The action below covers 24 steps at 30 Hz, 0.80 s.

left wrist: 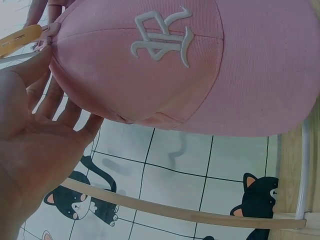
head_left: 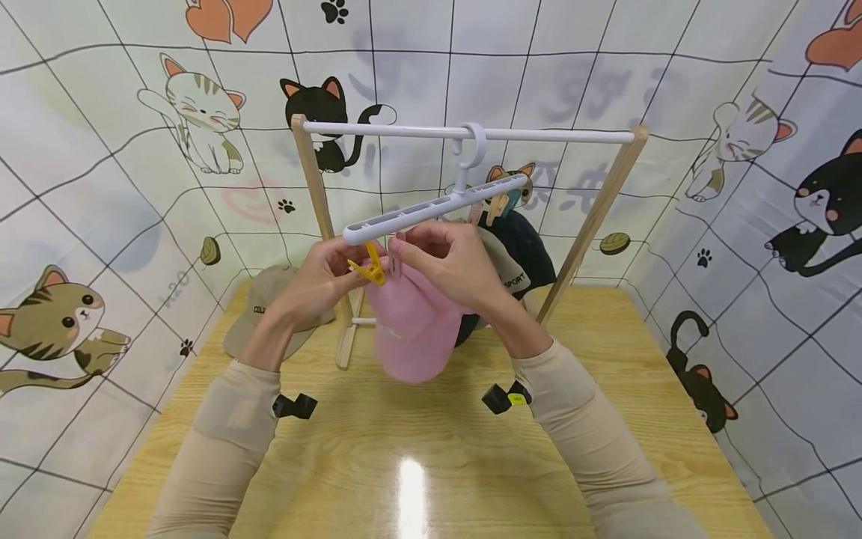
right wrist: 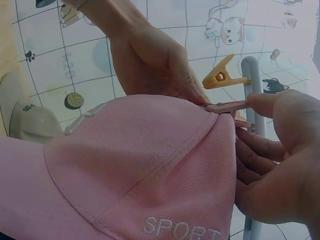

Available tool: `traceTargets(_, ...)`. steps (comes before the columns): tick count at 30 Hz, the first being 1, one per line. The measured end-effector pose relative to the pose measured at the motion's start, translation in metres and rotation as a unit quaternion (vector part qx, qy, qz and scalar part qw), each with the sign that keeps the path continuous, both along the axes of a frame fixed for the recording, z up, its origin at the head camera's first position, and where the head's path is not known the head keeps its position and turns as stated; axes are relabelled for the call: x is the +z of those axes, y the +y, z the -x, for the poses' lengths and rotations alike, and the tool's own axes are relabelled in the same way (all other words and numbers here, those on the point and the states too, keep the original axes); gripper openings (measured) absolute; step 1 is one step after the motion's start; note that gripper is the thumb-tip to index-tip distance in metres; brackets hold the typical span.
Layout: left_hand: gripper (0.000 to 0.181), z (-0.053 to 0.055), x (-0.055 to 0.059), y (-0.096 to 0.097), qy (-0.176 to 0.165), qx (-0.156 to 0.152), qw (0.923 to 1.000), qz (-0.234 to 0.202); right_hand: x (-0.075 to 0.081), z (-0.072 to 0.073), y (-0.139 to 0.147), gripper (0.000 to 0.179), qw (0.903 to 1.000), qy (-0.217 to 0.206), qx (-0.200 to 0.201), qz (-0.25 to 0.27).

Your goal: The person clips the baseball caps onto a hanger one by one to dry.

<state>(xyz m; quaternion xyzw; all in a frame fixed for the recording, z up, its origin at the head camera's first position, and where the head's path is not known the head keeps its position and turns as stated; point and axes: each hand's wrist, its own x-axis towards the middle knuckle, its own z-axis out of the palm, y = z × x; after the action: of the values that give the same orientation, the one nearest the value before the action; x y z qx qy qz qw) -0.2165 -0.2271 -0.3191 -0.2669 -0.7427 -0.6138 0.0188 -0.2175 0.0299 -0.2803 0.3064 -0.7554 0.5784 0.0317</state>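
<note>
A pink cap (head_left: 412, 329) hangs brim down under the left end of a white hanger (head_left: 431, 212). My left hand (head_left: 322, 278) pinches the cap's top edge between thumb and fingers, as the left wrist view (left wrist: 35, 135) shows. With thumb and fingers, my right hand (head_left: 458, 263) pinches a pink clothespin (right wrist: 227, 106), whose jaws are at the cap's gathered edge. A yellow clothespin (head_left: 373, 268) hangs from the hanger beside my left fingers. White letters (left wrist: 162, 37) mark the cap's front. Part of my right fingers is hidden behind the cap.
The hanger hooks over the white rod (head_left: 552, 135) of a wooden rack (head_left: 595, 217). A beige and black cap (head_left: 508, 258) hangs at the hanger's right end from clothespins (head_left: 497, 208). Another beige cap (head_left: 259, 299) lies at the back left of the wooden table (head_left: 350, 464).
</note>
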Motion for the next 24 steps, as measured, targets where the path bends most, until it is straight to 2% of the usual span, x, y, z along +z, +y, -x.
traceTargets(9, 0.029, 0.002, -0.003, 0.002, 0.038, 0.012, 0.9984, 0.041, -0.002, -0.002, 0.010, 0.032, 0.9995, 0.016, 0.011, -0.024)
traceTargets(15, 0.032, 0.000, -0.004, -0.001, 0.043, 0.027, 0.9960, 0.074, -0.007, -0.004, 0.013, 0.040, 0.9983, 0.042, 0.024, -0.032)
traceTargets(18, 0.038, -0.001, -0.006, -0.003, 0.053, 0.035, 0.9925, 0.105, -0.010, -0.006, 0.015, 0.042, 0.9971, 0.059, 0.024, -0.041)
traceTargets(24, 0.051, -0.002, -0.013, -0.004, 0.096, 0.042, 0.9833, 0.149, -0.016, -0.013, 0.022, 0.049, 0.9942, 0.087, -0.003, -0.063)
